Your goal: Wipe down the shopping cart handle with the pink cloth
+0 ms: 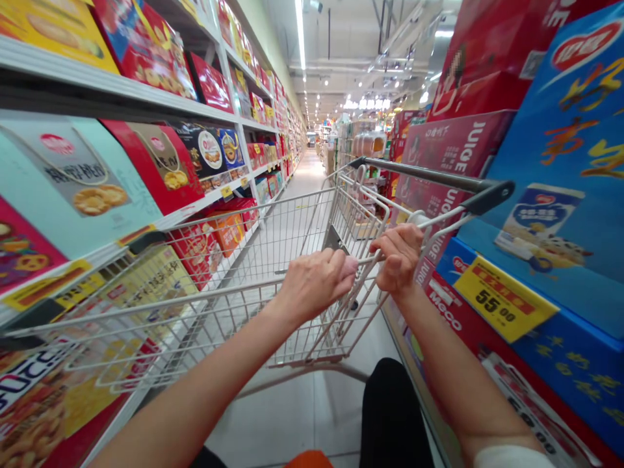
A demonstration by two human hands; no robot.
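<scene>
Gripping the wire shopping cart (214, 294) by its right end with both bare hands, well off its centre, with most of the basket stretching away to the left of the grip. Slanted crosswise over the aisle floor (292, 416) in its long axis, from the grey handle bar (419, 171) on the right to a black corner bumper (32, 322) on the near left, close beside the shelves (97, 79) of boxed snacks. Closed into a fist at the near rim with the left hand (316, 276), nearer to the basket's bulk; curled around the frame with the right hand (400, 257), just beyond the left one and nearer to the handle bar, below it rather than on it. Closed down in both grips, with nothing but cart frame visible at the fingers; cannot tell the exact wires inside either palm. Close by on the right, past the right forearm, stacked blue cartons (585, 214) with a yellow price card (504, 299). Below the right hand, on the cart's near side, a dark trouser leg (397, 416).
</scene>
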